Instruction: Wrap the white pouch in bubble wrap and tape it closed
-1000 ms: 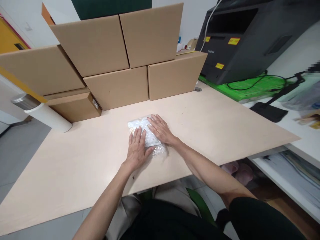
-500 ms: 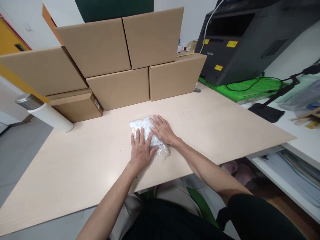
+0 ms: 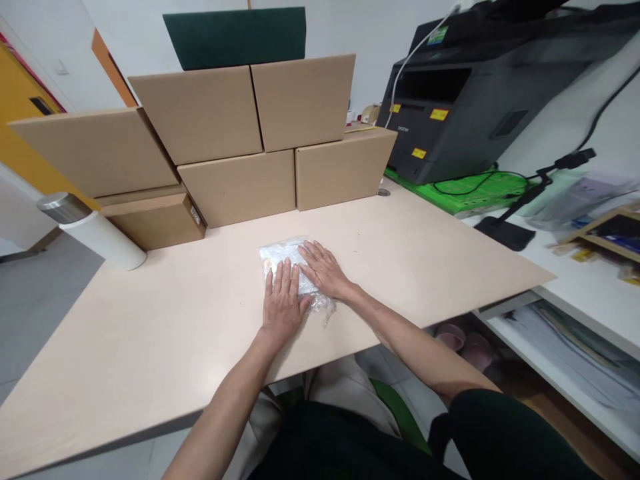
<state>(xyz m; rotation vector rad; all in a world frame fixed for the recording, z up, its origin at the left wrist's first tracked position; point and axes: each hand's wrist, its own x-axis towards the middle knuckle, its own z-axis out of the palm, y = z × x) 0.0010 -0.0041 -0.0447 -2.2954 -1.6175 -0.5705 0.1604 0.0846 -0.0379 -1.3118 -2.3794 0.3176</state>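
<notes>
Packet [image 3: 281,251], one, white in clear wrap: flat on pale tabletop [image 3: 190,320], toward near edge. Contents hard to make out from here, wrap glinting. Left hand [image 3: 283,305]: palm down on packet's near-left part, fingers straight, slightly parted, not clasped. Right hand [image 3: 324,269]: laid flat over packet's right side, fingers extended, just beside left. Cardboard boxes [image 3: 237,188]: stacked along far side. Flask [image 3: 105,240], white, steel-capped: at tabletop's left. Printer [image 3: 450,120], dark: far right, on green surface [image 3: 475,193].
</notes>
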